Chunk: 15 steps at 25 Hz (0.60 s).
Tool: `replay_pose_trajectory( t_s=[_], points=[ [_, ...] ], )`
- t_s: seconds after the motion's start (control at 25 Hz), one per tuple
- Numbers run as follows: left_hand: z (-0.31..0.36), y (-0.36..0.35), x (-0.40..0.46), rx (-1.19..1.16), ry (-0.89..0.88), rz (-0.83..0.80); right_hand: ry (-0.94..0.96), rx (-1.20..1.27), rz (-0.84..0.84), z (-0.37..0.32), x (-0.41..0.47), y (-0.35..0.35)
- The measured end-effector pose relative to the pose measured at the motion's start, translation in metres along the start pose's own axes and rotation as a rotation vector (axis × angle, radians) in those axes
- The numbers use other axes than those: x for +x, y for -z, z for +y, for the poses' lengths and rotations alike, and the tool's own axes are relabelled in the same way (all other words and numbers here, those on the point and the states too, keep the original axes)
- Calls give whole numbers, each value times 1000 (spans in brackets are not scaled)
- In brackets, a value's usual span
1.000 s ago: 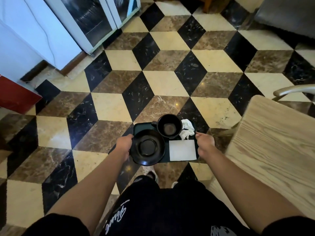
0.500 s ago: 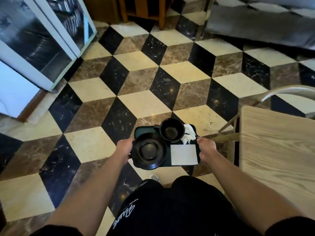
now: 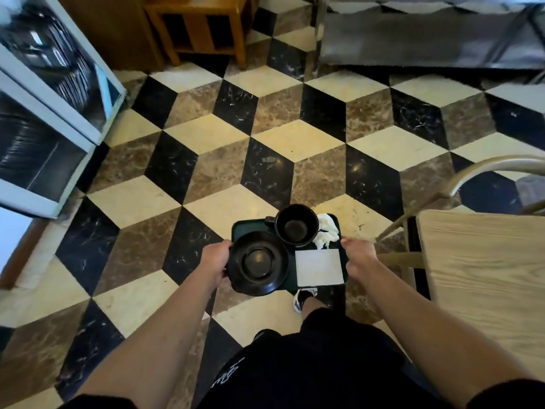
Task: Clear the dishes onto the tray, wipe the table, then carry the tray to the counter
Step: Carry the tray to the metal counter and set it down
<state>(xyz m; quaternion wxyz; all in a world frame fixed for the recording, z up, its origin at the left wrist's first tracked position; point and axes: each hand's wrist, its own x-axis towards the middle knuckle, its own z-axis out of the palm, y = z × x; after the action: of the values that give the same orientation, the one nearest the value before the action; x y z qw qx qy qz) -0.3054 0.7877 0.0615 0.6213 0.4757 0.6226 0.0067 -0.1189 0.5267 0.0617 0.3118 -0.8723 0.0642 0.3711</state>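
I hold a dark green tray [image 3: 247, 227] level in front of me above the tiled floor. My left hand [image 3: 214, 261] grips its left edge and my right hand [image 3: 358, 255] grips its right edge. On the tray sit a black saucer [image 3: 258, 263] at the near left, a black cup [image 3: 296, 225] at the far middle, a crumpled white napkin [image 3: 326, 234] at the far right and a flat white square cloth [image 3: 319, 267] at the near right.
A light wooden table [image 3: 483, 278] stands close on my right with a curved chair back [image 3: 486, 169] beyond it. A white glass-door cabinet [image 3: 50, 113] is at the left. A wooden stool [image 3: 203, 25] and a grey metal counter [image 3: 427, 33] are ahead.
I have walked forward with the tray. The floor slid toward me, the wooden stool and grey counter came into view ahead, and the table moved further to my right.
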Motion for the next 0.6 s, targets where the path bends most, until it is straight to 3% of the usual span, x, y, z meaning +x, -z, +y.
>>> replay_pose_trajectory(
  t_s=[0.04, 0.08, 0.12, 0.16, 0.36, 0.6],
  points=[
    [16, -11, 11, 10, -10, 0, 65, -113, 26, -12, 14, 6],
    [32, -23, 20, 18, -18, 5, 64, 30, 40, -20, 30, 14],
    [49, -36, 29, 27, -23, 11, -67, 392, 42, -32, 48, 23],
    [66, -48, 36, 38, -24, 12, -72, 600, -19, -45, 71, 33],
    [144, -106, 68, 78, -40, 33, -189, 772, -45, -108, 131, 75],
    [236, -171, 112, 132, -72, -15, -217, 793, -6, -175, 201, 125]
  ],
)
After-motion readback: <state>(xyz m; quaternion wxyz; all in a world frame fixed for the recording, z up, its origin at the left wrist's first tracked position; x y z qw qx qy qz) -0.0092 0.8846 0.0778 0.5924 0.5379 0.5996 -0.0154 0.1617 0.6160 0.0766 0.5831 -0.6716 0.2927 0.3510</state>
